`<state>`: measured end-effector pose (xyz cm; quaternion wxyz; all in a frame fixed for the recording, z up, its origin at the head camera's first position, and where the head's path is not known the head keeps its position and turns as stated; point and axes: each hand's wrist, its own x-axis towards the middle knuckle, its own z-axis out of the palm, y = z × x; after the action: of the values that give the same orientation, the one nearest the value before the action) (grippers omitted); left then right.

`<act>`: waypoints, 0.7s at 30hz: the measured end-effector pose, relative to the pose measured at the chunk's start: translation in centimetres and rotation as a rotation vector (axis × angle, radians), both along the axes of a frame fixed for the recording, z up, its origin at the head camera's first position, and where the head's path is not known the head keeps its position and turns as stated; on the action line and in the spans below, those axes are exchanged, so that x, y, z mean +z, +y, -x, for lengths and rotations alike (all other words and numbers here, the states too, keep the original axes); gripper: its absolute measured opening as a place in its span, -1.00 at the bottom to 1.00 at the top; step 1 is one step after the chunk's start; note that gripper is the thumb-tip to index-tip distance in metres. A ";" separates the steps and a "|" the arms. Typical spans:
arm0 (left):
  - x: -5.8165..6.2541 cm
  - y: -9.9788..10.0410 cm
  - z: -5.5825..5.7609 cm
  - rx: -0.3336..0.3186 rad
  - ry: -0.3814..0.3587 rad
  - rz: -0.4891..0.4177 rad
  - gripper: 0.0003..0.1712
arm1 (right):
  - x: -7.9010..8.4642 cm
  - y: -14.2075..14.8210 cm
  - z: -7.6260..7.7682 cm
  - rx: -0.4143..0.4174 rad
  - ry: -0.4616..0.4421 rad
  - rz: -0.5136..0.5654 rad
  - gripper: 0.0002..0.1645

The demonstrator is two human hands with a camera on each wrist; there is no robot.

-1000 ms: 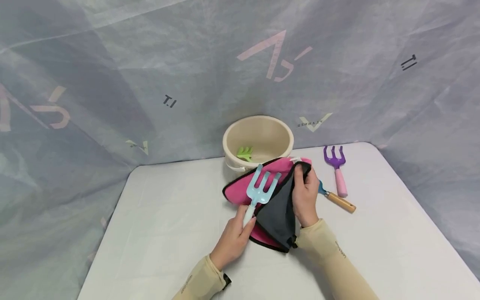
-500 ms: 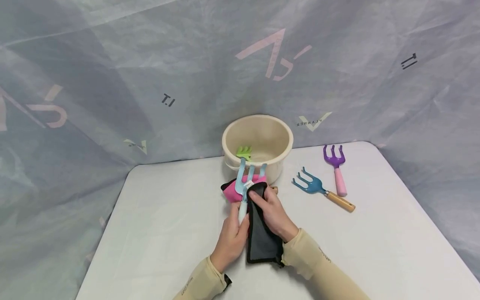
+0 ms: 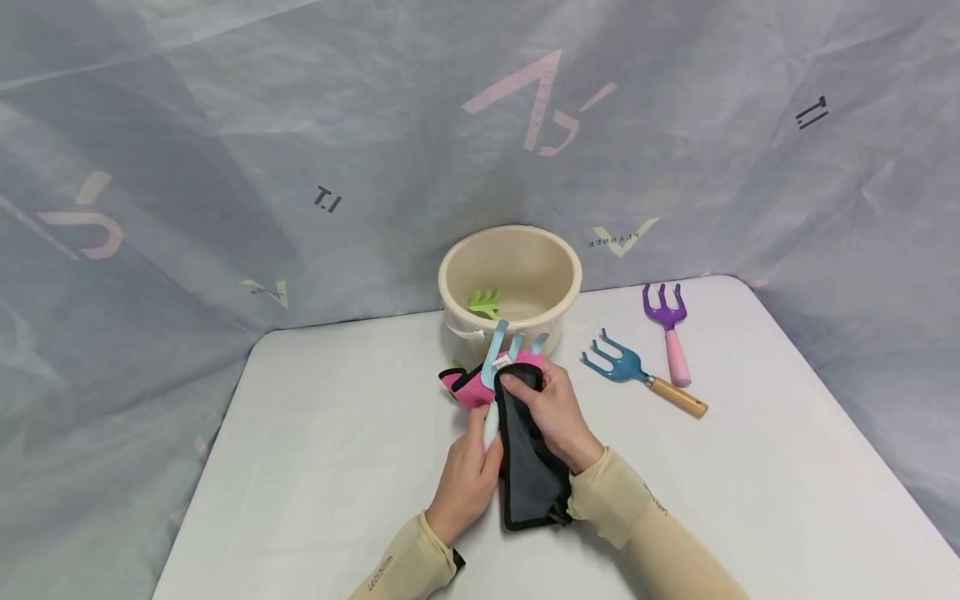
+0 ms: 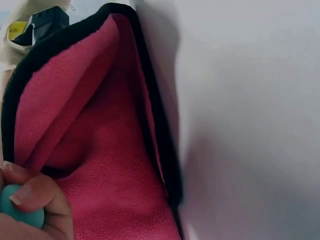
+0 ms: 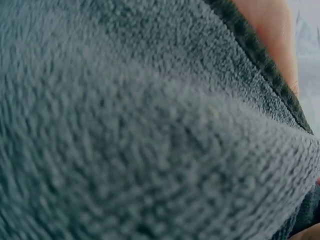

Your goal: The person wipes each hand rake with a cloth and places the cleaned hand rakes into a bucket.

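In the head view my left hand [image 3: 467, 479] grips the handle of a light blue hand fork [image 3: 497, 346], tines pointing away from me. A cloth, grey on one face and pink on the other with black edging, hangs around the fork. My right hand [image 3: 558, 421] pinches the cloth's grey part [image 3: 528, 479] near its top edge, close against the fork's neck. The left wrist view shows the cloth's pink side [image 4: 115, 150] and the rounded handle end [image 4: 25, 214] under my curled fingers. Grey pile [image 5: 150, 140] fills most of the right wrist view.
Behind my hands stands a cream bucket [image 3: 543, 262] with a small green fork [image 3: 484, 302] inside. To the right lie a blue hand fork [image 3: 622, 365] with a wooden handle and a purple one [image 3: 666, 315] with a pink handle. A grey printed sheet [image 3: 375, 167] hangs behind the white table [image 3: 322, 433].
My right hand has moved left, bringing the spread cloth in around the light blue fork's neck and uncovering the blue fork. My left hand stays nearly in place, still gripping the handle.
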<state>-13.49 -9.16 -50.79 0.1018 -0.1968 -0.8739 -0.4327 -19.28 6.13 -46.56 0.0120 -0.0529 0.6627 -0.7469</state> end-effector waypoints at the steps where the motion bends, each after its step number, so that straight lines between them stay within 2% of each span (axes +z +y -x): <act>1: 0.0 0.0 0.0 0.004 0.004 0.002 -0.54 | 0.0 0.0 0.0 0.005 -0.016 0.010 -0.68; 11: -0.2 -0.1 0.1 0.014 0.025 0.016 -0.52 | 0.4 0.3 0.2 0.107 -0.135 0.170 -0.68; 21: -0.3 0.2 0.0 0.005 0.024 0.026 -0.58 | 0.0 0.9 0.8 0.140 -0.135 0.219 -0.90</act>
<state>-13.51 -8.99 -51.05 0.1108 -0.2011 -0.8787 -0.4186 -20.10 7.08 -46.59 0.1027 -0.0495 0.5696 -0.8140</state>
